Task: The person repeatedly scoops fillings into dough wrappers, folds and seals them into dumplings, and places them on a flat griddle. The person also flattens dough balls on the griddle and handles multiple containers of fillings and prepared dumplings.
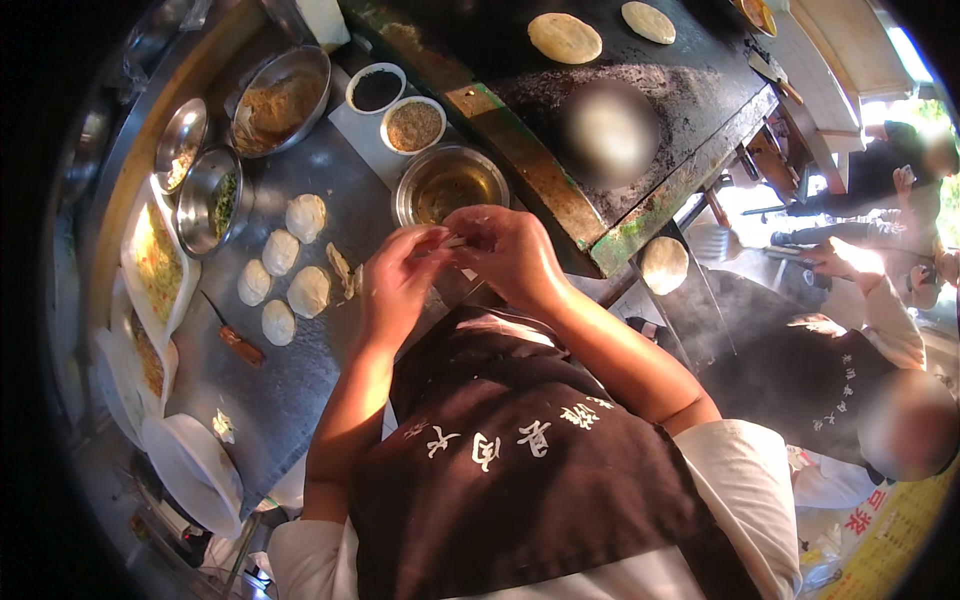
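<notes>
My left hand [401,274] and my right hand [514,244] meet in front of my apron, fingertips pinched together. A small pale piece [454,241], which looks like dough, shows between them; the fingers hide most of it. Just beyond my hands stands a steel bowl of oil [457,184], its near rim partly covered by them. Left of my left hand lie several filled dough balls [308,292] on the steel worktop [300,382]. Torn dough scraps [341,271] lie between these balls and my left wrist.
A wooden-handled knife [240,345] lies on the worktop. Bowls of sesame seeds [413,126] and dark seasoning [376,88] stand beside the griddle [502,45], which bears flatbreads [565,37]. Filling trays [154,259] line the left. A co-worker [787,360] stands right, amid steam.
</notes>
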